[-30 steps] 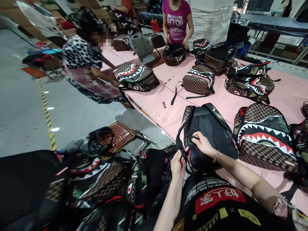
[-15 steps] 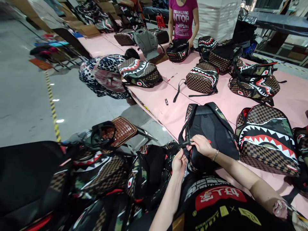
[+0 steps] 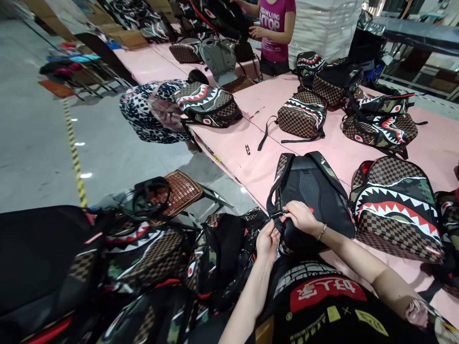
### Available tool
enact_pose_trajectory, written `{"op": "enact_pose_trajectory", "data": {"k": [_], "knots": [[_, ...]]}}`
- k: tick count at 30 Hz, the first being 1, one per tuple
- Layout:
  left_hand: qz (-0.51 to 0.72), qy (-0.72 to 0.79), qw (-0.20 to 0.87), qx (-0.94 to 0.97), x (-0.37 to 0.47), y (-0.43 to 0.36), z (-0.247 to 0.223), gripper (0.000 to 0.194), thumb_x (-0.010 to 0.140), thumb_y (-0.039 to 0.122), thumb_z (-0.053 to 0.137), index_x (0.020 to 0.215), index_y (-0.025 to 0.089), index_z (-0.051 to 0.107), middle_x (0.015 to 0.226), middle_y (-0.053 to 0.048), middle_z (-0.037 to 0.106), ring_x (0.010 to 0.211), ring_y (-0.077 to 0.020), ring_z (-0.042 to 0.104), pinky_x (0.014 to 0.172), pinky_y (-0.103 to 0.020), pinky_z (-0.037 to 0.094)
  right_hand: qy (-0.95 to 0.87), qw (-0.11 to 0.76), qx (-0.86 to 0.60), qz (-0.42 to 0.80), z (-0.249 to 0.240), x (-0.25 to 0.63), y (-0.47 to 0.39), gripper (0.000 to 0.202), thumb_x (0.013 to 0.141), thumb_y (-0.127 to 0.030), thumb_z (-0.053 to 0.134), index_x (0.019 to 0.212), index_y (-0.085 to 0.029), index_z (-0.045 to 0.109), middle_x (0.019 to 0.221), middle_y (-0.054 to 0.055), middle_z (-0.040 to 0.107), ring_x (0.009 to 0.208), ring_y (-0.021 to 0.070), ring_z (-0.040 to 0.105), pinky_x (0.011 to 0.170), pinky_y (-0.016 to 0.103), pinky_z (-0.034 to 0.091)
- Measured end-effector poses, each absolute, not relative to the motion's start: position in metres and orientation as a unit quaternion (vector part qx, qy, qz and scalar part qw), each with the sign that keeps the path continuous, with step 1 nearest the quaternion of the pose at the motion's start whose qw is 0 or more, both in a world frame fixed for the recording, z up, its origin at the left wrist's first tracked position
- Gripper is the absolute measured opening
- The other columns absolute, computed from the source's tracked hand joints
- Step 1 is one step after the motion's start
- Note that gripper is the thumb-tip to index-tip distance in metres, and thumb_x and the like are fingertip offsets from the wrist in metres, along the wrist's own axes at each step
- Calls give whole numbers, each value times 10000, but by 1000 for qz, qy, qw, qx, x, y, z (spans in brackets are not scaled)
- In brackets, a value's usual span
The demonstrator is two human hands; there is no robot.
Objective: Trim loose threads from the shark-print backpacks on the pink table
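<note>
Since the earlier frame both hands have barely shifted: the right hand (image 3: 301, 217) still pinches the buckle (image 3: 281, 214) on the strap (image 3: 273, 196) of the black backpack (image 3: 313, 198), and the left hand (image 3: 267, 241) has risen a little, its fingers closed on the strap end just below the buckle. Both grips are narrow, holding the strap between them. The backpack lies back-side up at the near edge of the pink desk (image 3: 236, 157), its lower end overhanging toward the person's black shirt (image 3: 322, 301).

Farther off, more has changed. The person in the pink top (image 3: 275, 26) at the far end has lifted a dark bag (image 3: 218, 16) off the desk, where it lay before. The person in the spotted dress (image 3: 147, 112) on the left stays bent low beside the desk.

Right of the black backpack, just beside it, lies a checkered shark-mouth backpack (image 3: 396, 210). More of the same kind lie across the desk: one far left (image 3: 208, 105), one in the middle (image 3: 301, 116), two stacked to the right (image 3: 380, 126). A small clip (image 3: 247, 150) lies on bare desk between them. On the near left, a heap of backpacks (image 3: 150, 258) and a woven stool (image 3: 181, 191) crowd the floor (image 3: 36, 153) below the desk edge.
</note>
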State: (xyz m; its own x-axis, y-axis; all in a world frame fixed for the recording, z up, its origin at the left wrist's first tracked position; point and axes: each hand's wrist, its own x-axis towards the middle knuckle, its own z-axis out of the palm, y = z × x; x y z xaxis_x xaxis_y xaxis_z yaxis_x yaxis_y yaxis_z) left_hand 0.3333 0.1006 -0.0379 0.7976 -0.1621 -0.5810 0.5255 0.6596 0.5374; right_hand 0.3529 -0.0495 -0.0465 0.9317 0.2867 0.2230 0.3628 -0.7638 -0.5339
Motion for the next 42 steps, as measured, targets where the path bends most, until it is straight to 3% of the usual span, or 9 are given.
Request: {"op": "enact_pose_trajectory", "data": {"k": [3, 11, 17, 25, 28, 32, 37, 39, 42], "knots": [[-200, 245, 877, 362, 332, 100, -38, 209, 682, 206, 660, 823, 56, 624, 588, -8, 525, 421, -3, 365, 432, -114, 342, -175, 286, -940, -63, -43, 352, -47, 339, 865, -366, 300, 976, -170, 553, 973, 38, 538, 948, 71, 446, 820, 222, 341], [-190, 263, 876, 356, 330, 97, -34, 207, 635, 232, 707, 696, 75, 587, 458, 53, 361, 394, -4, 289, 379, -107, 277, -149, 249, -955, -58, -33, 343, -41, 354, 873, -351, 277, 1004, -175, 556, 961, 51, 524, 913, 80, 423, 790, 234, 305], [-185, 253, 879, 359, 329, 96, -38, 178, 662, 230, 686, 706, 81, 599, 483, 43, 392, 401, -2, 292, 398, -105, 300, -147, 244, -957, -60, -32, 339, -43, 370, 875, -365, 259, 998, -176, 552, 969, 46, 536, 911, 85, 425, 778, 241, 288], [-183, 239, 874, 381, 327, 92, -36, 310, 615, 268, 720, 807, 42, 631, 644, -16, 531, 433, 15, 297, 414, -98, 311, -85, 246, -963, -66, -31, 333, -31, 325, 874, -342, 273, 973, -194, 544, 946, 37, 537, 875, 85, 426, 775, 247, 283], [-181, 240, 877, 375, 326, 91, -33, 275, 615, 259, 719, 778, 62, 619, 566, 20, 470, 419, 6, 300, 398, -104, 296, -67, 320, -944, -48, -34, 335, -29, 284, 859, -332, 319, 957, -184, 540, 942, 32, 538, 885, 75, 445, 800, 228, 323], [-169, 234, 882, 373, 326, 91, -30, 281, 582, 239, 746, 751, 76, 591, 491, 65, 361, 402, 5, 284, 373, -99, 251, -15, 541, -841, 1, -40, 337, -27, 212, 799, -303, 419, 900, -140, 511, 880, 18, 541, 839, 32, 488, 799, 167, 394], [-192, 261, 872, 366, 330, 93, -38, 163, 706, 200, 644, 774, 57, 605, 546, -1, 517, 402, -2, 327, 416, -103, 342, 65, 762, -643, 29, -21, 336, -26, 281, 707, -349, 518, 856, -129, 427, 810, 3, 536, 731, 17, 518, 703, 142, 440], [-208, 268, 866, 368, 330, 94, -42, 196, 762, 200, 577, 862, 36, 619, 699, -85, 617, 407, -3, 348, 460, -124, 398, 59, 770, -635, -2, -7, 338, -31, 278, 715, -347, 514, 877, -137, 429, 835, 2, 536, 732, 10, 516, 700, 135, 435], [-205, 248, 870, 373, 330, 96, -45, 244, 780, 206, 561, 929, 23, 621, 859, -153, 639, 400, 10, 325, 444, -113, 383, 8, 667, -744, -36, 1, 342, -43, 239, 767, -341, 473, 912, -152, 483, 904, 9, 539, 824, 19, 507, 771, 146, 413]]}}
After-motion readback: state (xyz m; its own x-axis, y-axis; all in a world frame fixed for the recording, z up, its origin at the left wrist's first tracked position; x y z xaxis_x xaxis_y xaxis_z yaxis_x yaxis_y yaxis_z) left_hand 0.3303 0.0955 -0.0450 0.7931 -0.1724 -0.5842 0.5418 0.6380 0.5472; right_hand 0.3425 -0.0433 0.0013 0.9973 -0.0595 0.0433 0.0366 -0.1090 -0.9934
